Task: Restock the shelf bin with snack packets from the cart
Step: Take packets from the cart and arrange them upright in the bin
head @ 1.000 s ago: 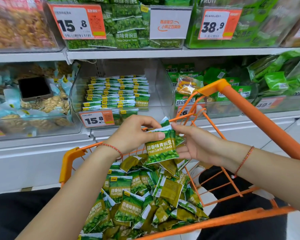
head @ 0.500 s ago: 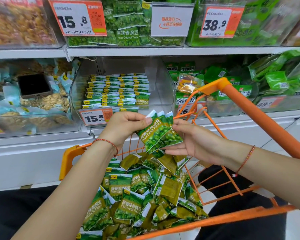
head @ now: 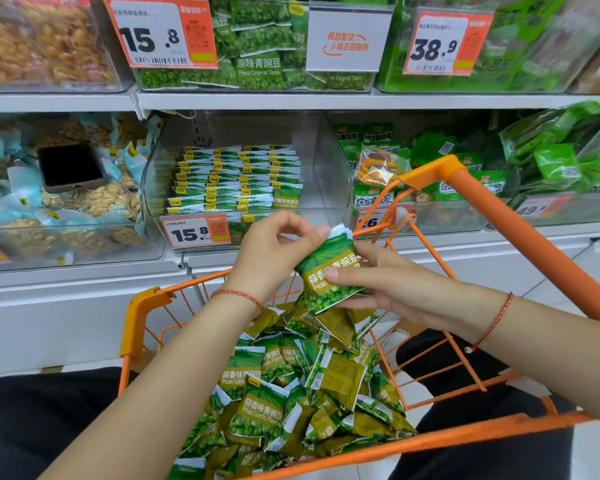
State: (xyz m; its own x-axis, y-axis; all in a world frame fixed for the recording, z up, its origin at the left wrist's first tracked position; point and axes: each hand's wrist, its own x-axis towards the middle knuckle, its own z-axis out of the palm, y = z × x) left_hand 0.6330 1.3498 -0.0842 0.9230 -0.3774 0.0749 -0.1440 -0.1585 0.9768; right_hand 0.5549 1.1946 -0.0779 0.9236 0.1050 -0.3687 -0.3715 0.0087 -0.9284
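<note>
Above the cart (head: 520, 216), both the left hand (head: 274, 251) and right hand (head: 388, 289) pinched a small stack of packets (head: 329, 275); unsquared, it risked fanning apart before reaching the shelf bin (head: 329, 174).

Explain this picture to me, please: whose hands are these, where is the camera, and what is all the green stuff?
No machine here: a person wears a camera on the head, looking forward and down, so you see their own two arms. The right hand grips a small stack of green garlic-flavour pea packets, and the left hand pinches the stack's top edge, apparently squaring it up. Below them is an orange wire cart heaped with loose packets of the same kind. Straight ahead on the shelf stands a clear plastic bin with a 15.8 price tag; matching packets stand in neat rows in its left part, while its right part is bare. A dark phone lies on the nut packs in the bin to the left.
</note>
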